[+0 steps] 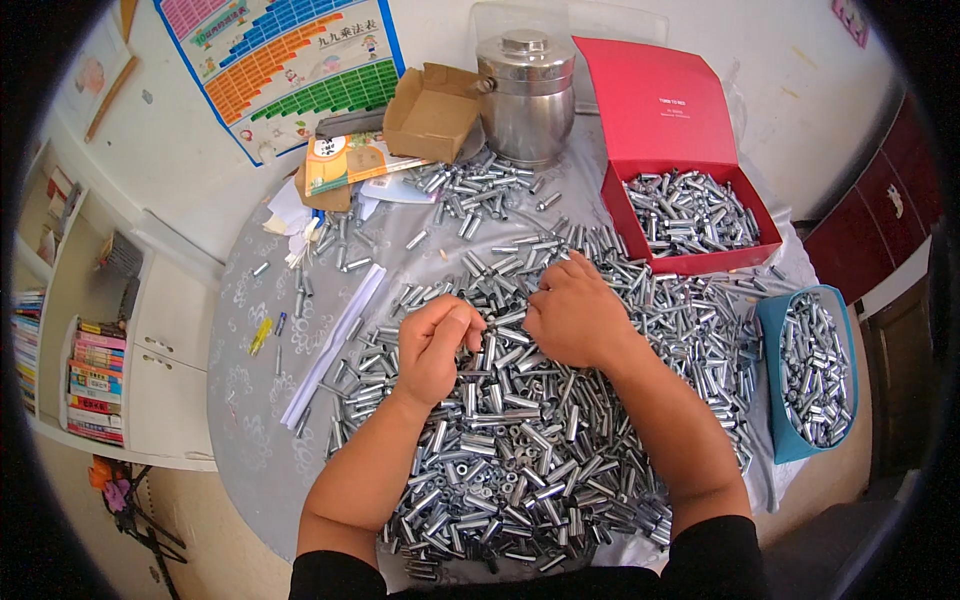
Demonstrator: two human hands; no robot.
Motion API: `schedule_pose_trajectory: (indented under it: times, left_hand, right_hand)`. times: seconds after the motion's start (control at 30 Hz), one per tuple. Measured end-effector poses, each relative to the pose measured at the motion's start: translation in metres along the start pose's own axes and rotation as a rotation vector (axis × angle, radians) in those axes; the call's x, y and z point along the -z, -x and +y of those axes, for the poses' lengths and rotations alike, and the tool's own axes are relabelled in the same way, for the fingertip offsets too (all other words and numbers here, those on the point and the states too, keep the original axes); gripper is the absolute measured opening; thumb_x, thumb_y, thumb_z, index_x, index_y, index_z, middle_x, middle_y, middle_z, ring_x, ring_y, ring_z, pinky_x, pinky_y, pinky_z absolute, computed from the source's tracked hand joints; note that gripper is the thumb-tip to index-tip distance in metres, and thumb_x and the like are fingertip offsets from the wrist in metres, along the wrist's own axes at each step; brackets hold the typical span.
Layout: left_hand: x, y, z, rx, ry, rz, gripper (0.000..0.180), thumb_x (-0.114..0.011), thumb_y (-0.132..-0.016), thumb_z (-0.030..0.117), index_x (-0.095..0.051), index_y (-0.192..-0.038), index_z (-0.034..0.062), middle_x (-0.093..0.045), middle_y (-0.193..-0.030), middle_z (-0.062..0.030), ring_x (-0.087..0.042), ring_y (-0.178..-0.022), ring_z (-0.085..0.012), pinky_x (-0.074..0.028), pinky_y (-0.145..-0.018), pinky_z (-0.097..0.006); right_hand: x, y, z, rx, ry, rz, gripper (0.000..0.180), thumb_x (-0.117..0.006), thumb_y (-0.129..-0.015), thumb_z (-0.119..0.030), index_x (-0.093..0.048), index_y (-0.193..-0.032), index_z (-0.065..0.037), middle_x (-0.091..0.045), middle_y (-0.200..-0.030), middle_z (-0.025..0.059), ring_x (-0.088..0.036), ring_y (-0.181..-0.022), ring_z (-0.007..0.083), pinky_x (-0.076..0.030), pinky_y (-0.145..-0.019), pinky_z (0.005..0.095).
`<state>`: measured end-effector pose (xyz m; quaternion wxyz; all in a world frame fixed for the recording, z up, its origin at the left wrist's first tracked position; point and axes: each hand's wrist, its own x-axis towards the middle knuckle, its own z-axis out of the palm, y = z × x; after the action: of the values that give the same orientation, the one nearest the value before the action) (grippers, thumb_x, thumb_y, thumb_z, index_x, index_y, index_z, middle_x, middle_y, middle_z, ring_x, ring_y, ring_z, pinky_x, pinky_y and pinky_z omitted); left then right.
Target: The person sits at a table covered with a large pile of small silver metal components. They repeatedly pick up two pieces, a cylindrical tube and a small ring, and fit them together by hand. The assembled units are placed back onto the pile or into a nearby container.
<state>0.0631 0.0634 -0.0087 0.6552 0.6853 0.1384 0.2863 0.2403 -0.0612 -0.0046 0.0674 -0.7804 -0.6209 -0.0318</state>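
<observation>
A wide heap of silver metal sleeves, bolts and nuts (540, 440) lies on the table in front of me. My left hand (432, 345) hovers over the middle of the heap, thumb and fingers pinched together; whatever is between the fingertips is too small to name. Close beside it on the right, my right hand (578, 315) bends down over the metal parts with its fingers curled inward. Its back covers most of the fingertips, so anything it grips is hidden. Loose nuts (480, 475) gather in the near part of the heap.
An open red box (690, 262) full of bolts stands at the back right, with a teal bin (775, 400) of sleeves at the right edge. Behind are a steel canister (527, 100), a cardboard box (430, 115) and books (350, 165). A white strip (333, 348) lies left.
</observation>
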Motion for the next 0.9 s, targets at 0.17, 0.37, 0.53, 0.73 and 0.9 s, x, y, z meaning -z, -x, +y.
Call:
schedule_pose_trajectory:
  times: [0.17,0.37,0.53,0.73,0.9]
  left_hand:
    - [-0.004,-0.007,-0.01,-0.036,-0.121,0.152,0.016,-0.059,-0.095,0.012,-0.069,-0.1,0.0009,-0.065,-0.08,-0.0015,-0.046,-0.065,-0.0029,-0.035,-0.059,-0.019]
    - [-0.012,-0.007,-0.004,-0.053,-0.203,0.058,0.028,-0.071,-0.086,0.003,-0.07,-0.113,0.0046,-0.067,-0.095,-0.0025,-0.047,-0.067,-0.0016,-0.04,-0.062,-0.018]
    - [-0.006,-0.008,-0.013,-0.225,-0.285,-0.024,0.026,-0.073,-0.083,0.001,-0.071,-0.109,0.0022,-0.066,-0.104,-0.004,-0.052,-0.07,-0.0043,-0.042,-0.06,-0.019]
    - [-0.007,-0.003,-0.003,-0.141,-0.325,-0.017,0.024,-0.072,-0.085,0.001,-0.07,-0.109,0.0013,-0.064,-0.095,-0.0025,-0.054,-0.071,-0.0061,-0.043,-0.062,-0.02]
    - [-0.013,-0.002,-0.003,-0.207,-0.39,0.012,0.02,-0.07,-0.088,0.01,-0.067,-0.106,0.0014,-0.065,-0.09,-0.0065,-0.054,-0.065,-0.0098,-0.044,-0.059,-0.025]
  right_hand:
    - [0.005,0.008,0.014,-0.014,-0.582,0.322,0.011,-0.066,-0.081,-0.01,-0.073,-0.088,-0.004,-0.068,-0.089,0.0127,-0.063,-0.095,0.029,-0.044,-0.095,0.0433]
    - [0.019,0.018,0.012,-0.074,-1.08,0.175,0.01,-0.069,-0.084,-0.002,-0.07,-0.094,-0.003,-0.068,-0.089,0.0086,-0.063,-0.084,0.019,-0.049,-0.076,0.0305]
    - [0.016,0.021,0.005,-0.101,-1.271,0.134,0.015,-0.07,-0.088,-0.004,-0.066,-0.103,-0.001,-0.066,-0.088,0.0028,-0.06,-0.08,0.0098,-0.048,-0.071,0.024]
    - [0.016,0.02,0.008,-0.188,-1.532,0.03,0.015,-0.071,-0.09,-0.008,-0.064,-0.1,0.001,-0.065,-0.08,0.001,-0.06,-0.073,0.0068,-0.049,-0.066,0.0231]
    - [0.016,0.023,0.005,-0.156,-1.524,0.064,0.014,-0.07,-0.092,-0.01,-0.065,-0.098,0.002,-0.065,-0.08,0.0011,-0.059,-0.073,0.0061,-0.049,-0.066,0.0223]
